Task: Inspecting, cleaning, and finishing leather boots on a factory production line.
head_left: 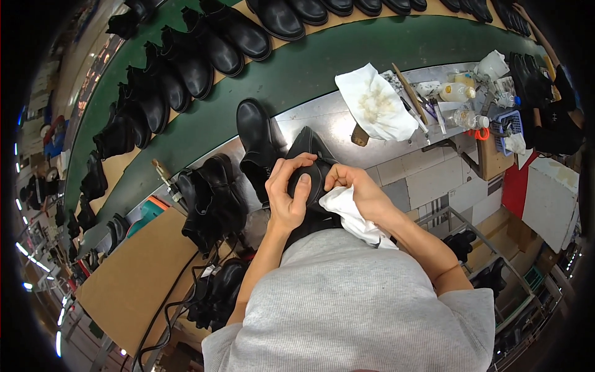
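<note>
A black leather boot (308,141) is in front of my body, partly hidden by my hands. My left hand (289,193) wraps around its near part, thumb on the dark leather. On the boot's other side is my right hand (361,195), its fingers curled at the edge and closed on a white cloth (349,214) that hangs down toward my shirt. Just to the left, another black boot (254,124) lies on the metal bench edge with its toe pointing away.
Rows of black boots (186,68) line the green conveyor belt (310,65). To the right lie a stained white cloth (376,102), bottles (457,92), and a blue basket (509,127). More boots (214,198) and a brown board (139,279) are at left. Another person (558,118) is at far right.
</note>
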A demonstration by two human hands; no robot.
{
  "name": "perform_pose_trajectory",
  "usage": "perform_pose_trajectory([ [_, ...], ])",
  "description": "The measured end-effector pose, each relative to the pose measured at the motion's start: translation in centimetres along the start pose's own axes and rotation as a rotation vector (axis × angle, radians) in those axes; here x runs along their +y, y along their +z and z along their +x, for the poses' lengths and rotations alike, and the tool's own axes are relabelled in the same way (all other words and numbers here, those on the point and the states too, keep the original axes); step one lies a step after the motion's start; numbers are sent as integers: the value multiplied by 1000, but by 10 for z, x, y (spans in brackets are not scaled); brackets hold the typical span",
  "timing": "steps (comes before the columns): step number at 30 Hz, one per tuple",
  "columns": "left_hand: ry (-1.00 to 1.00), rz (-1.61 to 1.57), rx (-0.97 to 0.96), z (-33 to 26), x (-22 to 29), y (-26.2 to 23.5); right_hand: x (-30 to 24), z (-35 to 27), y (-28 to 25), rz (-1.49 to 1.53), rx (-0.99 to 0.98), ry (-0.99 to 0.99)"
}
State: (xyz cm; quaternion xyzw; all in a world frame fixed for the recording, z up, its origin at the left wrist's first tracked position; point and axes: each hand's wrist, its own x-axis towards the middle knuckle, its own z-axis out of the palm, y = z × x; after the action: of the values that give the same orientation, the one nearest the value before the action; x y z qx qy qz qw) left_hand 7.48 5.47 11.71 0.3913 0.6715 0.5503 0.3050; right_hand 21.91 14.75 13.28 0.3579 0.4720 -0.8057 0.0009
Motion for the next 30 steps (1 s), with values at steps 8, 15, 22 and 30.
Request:
perform_pose_trajectory([
  [8,2,31,-13,5,2,0,0,-3,7,-14,99,-117],
  [15,-9,83,-58,4,3,-3,-3,-3,6,-100,72,-91],
  [22,0,97,-71,6,6,-4,-5,-4,4,-103,30,-86],
  [30,4,96,-72,6,5,-3,-4,-2,3,128,98,-2],
])
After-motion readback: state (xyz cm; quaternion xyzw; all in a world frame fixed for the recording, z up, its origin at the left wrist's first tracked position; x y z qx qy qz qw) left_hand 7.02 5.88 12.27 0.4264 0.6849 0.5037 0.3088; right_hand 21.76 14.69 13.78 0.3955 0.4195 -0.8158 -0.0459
